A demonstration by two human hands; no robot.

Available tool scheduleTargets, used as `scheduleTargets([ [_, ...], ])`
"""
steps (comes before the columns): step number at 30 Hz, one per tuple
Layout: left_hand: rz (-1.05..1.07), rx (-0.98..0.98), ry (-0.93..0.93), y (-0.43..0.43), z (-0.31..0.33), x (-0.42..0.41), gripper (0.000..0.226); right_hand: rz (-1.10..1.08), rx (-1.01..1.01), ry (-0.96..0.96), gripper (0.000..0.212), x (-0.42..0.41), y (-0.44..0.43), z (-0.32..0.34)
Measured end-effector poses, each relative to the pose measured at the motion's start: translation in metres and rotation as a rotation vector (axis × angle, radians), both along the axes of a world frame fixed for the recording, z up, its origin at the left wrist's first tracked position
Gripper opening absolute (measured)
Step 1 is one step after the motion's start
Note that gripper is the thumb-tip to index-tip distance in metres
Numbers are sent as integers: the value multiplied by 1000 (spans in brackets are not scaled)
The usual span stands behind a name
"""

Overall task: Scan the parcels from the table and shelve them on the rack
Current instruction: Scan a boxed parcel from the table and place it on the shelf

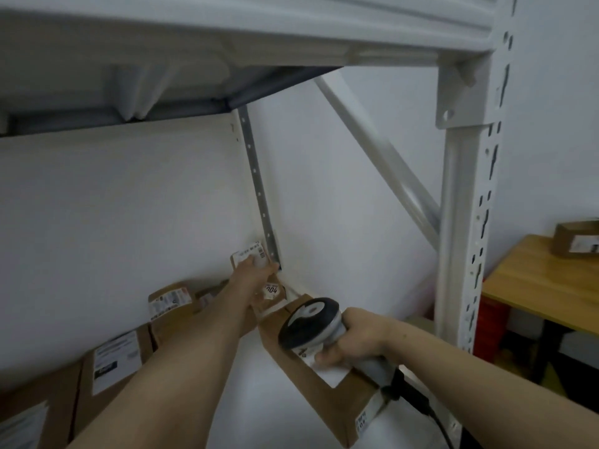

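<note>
My left hand (256, 270) reaches deep into the white rack (460, 222) and holds a small brown parcel (251, 254) with a white label, up against the rear corner of the shelf. Below it stands another brown parcel marked "004" (270, 291). My right hand (353, 341) grips a black and grey barcode scanner (309, 322), its head pointing into the shelf over a long brown parcel (317, 384) lying along the shelf's right side. The scanner's black cable (418, 403) trails down to the right.
Several labelled brown parcels (116, 361) line the back wall on the left of the shelf. The shelf above (227, 59) hangs low overhead. A diagonal brace (379, 150) crosses the rack's right end. A wooden table (544, 286) with one brown parcel (577, 241) stands at right.
</note>
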State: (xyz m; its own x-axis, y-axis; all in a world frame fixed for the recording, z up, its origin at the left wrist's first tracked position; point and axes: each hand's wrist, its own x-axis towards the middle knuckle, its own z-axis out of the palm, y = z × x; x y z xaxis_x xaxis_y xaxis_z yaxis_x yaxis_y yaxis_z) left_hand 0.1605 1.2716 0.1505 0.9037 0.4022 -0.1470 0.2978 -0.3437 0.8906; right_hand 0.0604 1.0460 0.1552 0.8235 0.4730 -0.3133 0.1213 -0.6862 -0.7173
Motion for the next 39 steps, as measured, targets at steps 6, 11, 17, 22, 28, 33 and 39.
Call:
scheduleTargets([
  [6, -209, 577, 153, -6, -12, 25, 34, -87, 91, 73, 37, 7, -4, -3],
  [11, -267, 911, 113, -5, -22, 15, 63, -87, 154, 122, 19, 11, -6, -6],
  [17, -477, 1175, 202, -2, -19, 25, 89, -81, 188, 171, 17, 13, -5, -6],
  [22, -528, 1154, 276, -7, -28, 34, 89, -93, 202, 193, 17, 14, -5, -6],
  [28, -602, 1393, 271, -5, -16, 37, 60, -87, 184, 191, 22, 16, -4, -5],
  [33, -717, 1548, 139, -1, -21, 43, 39, -82, 188, 202, 16, 16, -5, -5],
  [39, -390, 1181, 129, 9, -23, 30, 72, -73, 139, 160, 23, 15, -1, -5],
])
